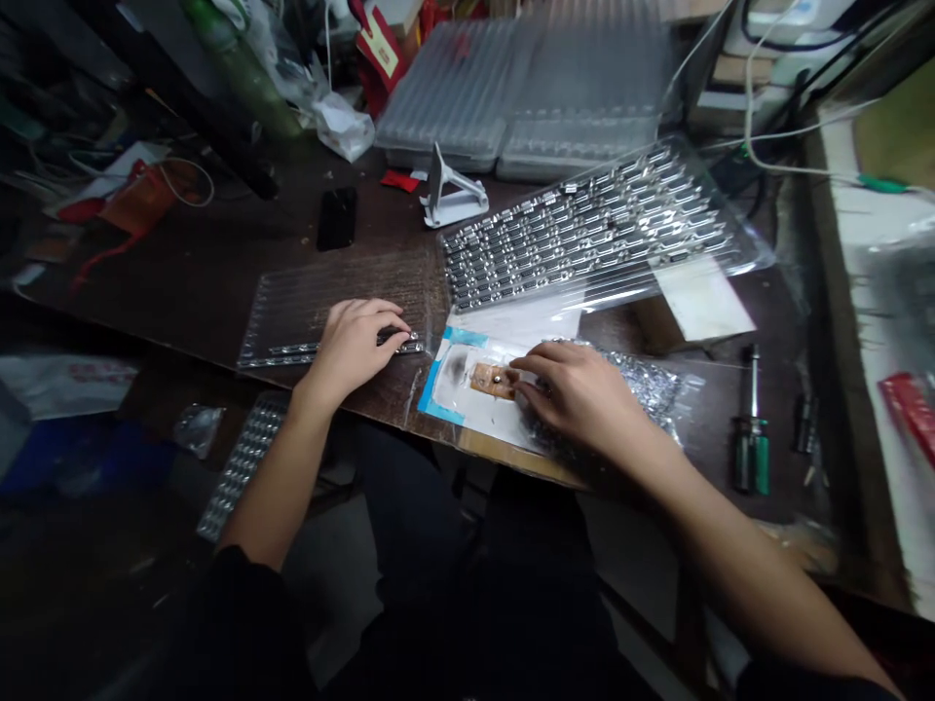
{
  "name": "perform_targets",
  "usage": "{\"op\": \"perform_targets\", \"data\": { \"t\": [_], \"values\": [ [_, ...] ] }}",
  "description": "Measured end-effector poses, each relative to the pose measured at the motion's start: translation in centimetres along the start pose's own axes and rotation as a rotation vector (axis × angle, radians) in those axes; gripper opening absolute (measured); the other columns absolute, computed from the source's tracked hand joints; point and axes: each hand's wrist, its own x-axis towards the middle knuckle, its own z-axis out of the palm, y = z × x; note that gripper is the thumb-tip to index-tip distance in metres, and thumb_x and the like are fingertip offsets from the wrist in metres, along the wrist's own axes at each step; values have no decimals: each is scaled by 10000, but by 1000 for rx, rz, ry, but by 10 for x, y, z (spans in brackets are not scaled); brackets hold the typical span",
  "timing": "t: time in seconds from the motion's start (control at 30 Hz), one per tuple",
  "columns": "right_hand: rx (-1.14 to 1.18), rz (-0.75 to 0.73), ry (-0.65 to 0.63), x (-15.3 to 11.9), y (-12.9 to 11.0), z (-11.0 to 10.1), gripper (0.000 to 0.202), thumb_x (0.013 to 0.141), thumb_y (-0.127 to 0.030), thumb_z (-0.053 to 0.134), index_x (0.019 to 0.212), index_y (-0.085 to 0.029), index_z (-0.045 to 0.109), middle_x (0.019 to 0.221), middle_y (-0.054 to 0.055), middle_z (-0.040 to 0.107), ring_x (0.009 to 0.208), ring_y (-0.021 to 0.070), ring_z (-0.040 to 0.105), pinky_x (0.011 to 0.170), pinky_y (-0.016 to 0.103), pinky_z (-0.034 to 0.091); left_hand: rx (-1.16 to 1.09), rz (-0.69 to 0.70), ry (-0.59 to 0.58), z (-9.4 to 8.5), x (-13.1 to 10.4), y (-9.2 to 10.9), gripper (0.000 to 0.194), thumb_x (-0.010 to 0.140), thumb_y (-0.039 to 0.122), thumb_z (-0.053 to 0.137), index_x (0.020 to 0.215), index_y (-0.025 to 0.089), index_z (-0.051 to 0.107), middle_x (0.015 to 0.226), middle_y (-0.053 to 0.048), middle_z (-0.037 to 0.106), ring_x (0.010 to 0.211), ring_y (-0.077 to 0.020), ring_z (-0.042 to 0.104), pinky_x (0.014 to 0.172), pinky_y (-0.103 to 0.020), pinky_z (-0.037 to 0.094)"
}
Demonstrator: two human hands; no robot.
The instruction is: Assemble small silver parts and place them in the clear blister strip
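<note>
My left hand [357, 341] is over the front of a clear ribbed tray [292, 302], its thumb and forefinger pinched at the right end of a row of small metal parts [292, 350]. What they grip is too small to name. At the taped white board [460, 419], my right hand [566, 389] has its fingertips pressed together beside a small brown block [483, 380] with a shiny metal piece on it. Anything in those fingertips is hidden. A plastic bag of small silvery parts [647, 389] lies partly behind my right hand.
Beyond the board lies a tilted clear tray filled with metal parts [584, 229]. A white stand [454, 200], a black phone [337, 218] and stacked clear trays [453, 92] are farther back. Screwdrivers [752, 453] lie at the right. Another filled tray [241, 462] is below the table edge.
</note>
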Motion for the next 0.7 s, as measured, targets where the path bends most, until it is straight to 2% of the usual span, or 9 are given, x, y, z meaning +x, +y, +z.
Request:
{"op": "perform_targets", "data": {
  "t": [0.1, 0.17, 0.27, 0.4, 0.47, 0.57, 0.7],
  "values": [
    [-86, 68, -68, -4, 5, -6, 206, 925, -279, 650, 1060, -155, 745, 989, 124, 729, 912, 276, 655, 766, 358, 435, -8, 4, -1, -3, 10, 7, 115, 893, 295, 658, 977, 284, 735, 1150, -37, 743, 1059, -285, 644, 1020, -509, 398],
    [-99, 81, -119, -5, 6, -7, 149, 928, -235, 637, 999, -160, 745, 955, 111, 731, 869, 254, 660, 728, 339, 408, -30, 23, 6, 0, 22, 16, 120, 902, 287, 645, 984, 284, 732, 1137, -32, 743, 1040, -276, 643, 1000, -488, 411],
    [-94, 89, -155, -5, 5, -7, 167, 946, -157, 575, 922, -163, 739, 914, 91, 742, 798, 220, 662, 685, 323, 368, -77, 69, 48, 16, 44, 32, 99, 868, 254, 681, 948, 278, 734, 1080, -29, 742, 995, -262, 629, 958, -454, 433],
    [-69, 74, -147, -7, 3, -9, 168, 947, -147, 570, 908, -157, 734, 910, 93, 751, 792, 215, 664, 688, 324, 370, -100, 59, 95, 36, 62, 46, 44, 801, 241, 751, 817, 240, 709, 990, -52, 710, 971, -273, 605, 924, -444, 457],
    [-49, 63, -120, -8, 4, -11, 174, 963, -175, 561, 926, -160, 730, 915, 90, 749, 794, 209, 663, 697, 324, 381, -107, 64, 104, 39, 62, 50, 58, 828, 247, 721, 789, 229, 682, 977, -62, 698, 973, -275, 608, 920, -440, 469],
    [-41, 83, -55, -12, 7, -14, 153, 957, -226, 593, 976, -161, 730, 948, 93, 736, 853, 220, 661, 725, 327, 401, -179, 59, 140, 35, 52, 56, 31, 888, 235, 633, 873, 226, 659, 966, -55, 714, 947, -249, 642, 902, -407, 496],
    [-77, 138, -133, -14, 8, -19, 114, 906, -208, 660, 965, -162, 747, 978, 108, 725, 893, 243, 657, 735, 332, 410, -394, 7, 176, 30, 28, 71, 78, 909, 240, 588, 973, 216, 627, 953, -31, 728, 883, -191, 684, 818, -320, 544]
  ]
}}
